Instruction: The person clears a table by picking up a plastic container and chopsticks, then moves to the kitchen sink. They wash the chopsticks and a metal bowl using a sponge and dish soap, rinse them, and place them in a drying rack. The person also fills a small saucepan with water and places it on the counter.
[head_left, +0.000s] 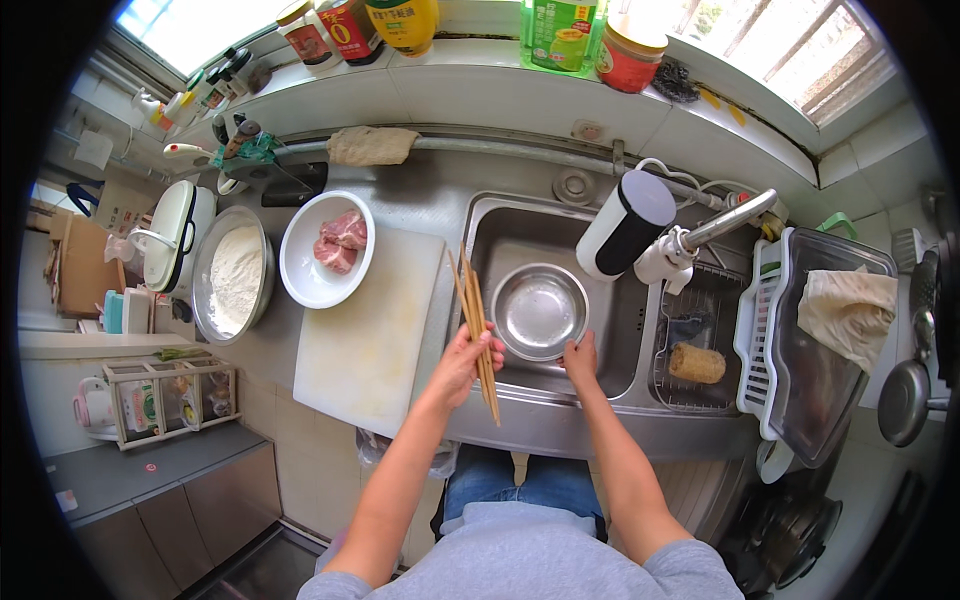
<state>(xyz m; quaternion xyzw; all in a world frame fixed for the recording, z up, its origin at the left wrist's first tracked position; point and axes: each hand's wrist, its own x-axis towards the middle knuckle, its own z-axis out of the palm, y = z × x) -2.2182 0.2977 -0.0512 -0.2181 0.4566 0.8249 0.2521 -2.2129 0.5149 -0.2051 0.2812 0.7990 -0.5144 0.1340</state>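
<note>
A bundle of several wooden chopsticks (472, 296) is gripped in my left hand (466, 361), over the left rim of the sink (615, 360). My right hand (580, 358) grasps the near right rim of a round stainless steel bowl (541, 309), which is over the sink basin. The bowl's inside looks shiny, with no food visible in it. Left of my left hand lies a white cutting board (360, 337). A white bowl with pieces of raw meat (341, 244) overlaps the board's far left corner.
A metal bowl of flour (238, 281) stands at the left. Behind the sink's right part are a black-and-white device (626, 225) and the faucet (679, 247). A wire basket (697, 337) holds a loofah-like scrubber (697, 363). Rightward stands a lidded dish rack (765, 337).
</note>
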